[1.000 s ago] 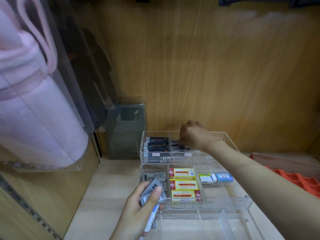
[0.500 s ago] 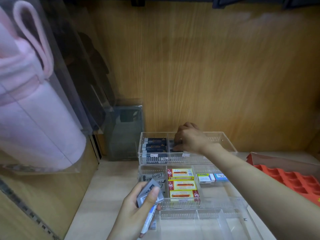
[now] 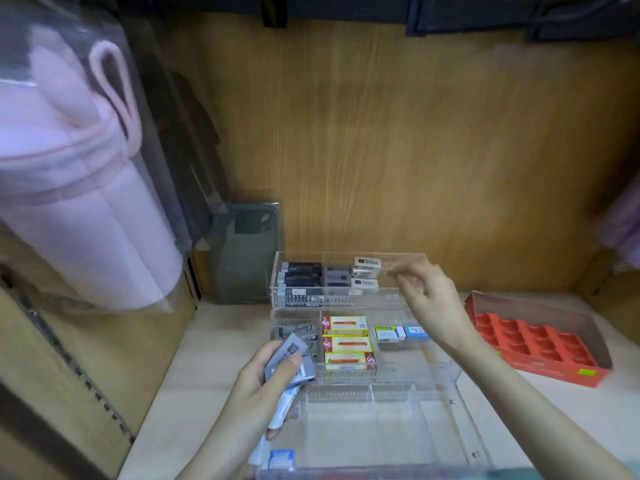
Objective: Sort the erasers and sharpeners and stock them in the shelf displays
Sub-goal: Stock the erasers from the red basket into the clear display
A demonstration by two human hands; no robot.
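Observation:
A clear acrylic tiered display [image 3: 446, 372] stands on the shelf. Its top tier holds dark blue erasers [image 3: 303, 273], grey erasers [image 3: 337, 276] and white erasers [image 3: 367, 266]. The middle tier holds yellow-and-red boxes [image 3: 346, 342] and small blue-and-white erasers [image 3: 398, 332]. My left hand [image 3: 263, 386] grips a few grey erasers [image 3: 289, 356] and a white-and-blue one, in front of the display's left side. My right hand [image 3: 429, 299] hovers over the right end of the top tier, fingers loosely curled and holding nothing.
An orange cardboard tray [image 3: 536, 337] with empty cells lies at the right. A grey-green packet [image 3: 247, 258] leans against the wooden back wall left of the display. A pink item in clear wrap [image 3: 79, 188] hangs at the left. A blue-and-white eraser [image 3: 281, 459] lies bottom left.
My right hand has left the top tier's middle and pulled back to the right, empty; white and grey erasers now show where it was. My left hand barely moved.

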